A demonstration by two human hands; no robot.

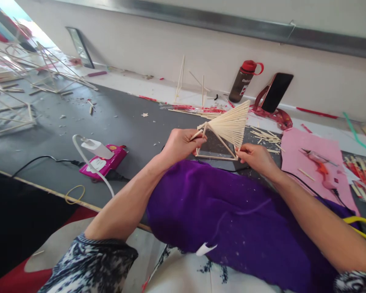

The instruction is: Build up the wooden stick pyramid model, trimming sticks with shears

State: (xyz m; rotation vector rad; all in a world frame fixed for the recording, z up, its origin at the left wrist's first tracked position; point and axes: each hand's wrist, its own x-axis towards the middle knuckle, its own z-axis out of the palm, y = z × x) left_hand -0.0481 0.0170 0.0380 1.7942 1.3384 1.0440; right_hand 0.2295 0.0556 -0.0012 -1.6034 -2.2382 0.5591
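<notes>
Single view from the person's head, above and behind the left hand [182, 144] and right hand [256, 158], facing forward and down; near, both forearms [134, 195] included, the wall [158, 47] beyond the hands.

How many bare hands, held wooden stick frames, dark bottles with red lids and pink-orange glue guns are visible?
Bare hands, left hand and right hand: 2
Held wooden stick frame: 1
Dark red-lidded bottle: 1
Pink-orange glue gun: 1
Total: 5

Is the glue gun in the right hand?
No, the glue gun lies on a pink sheet; the right hand holds the stick frame.
</notes>
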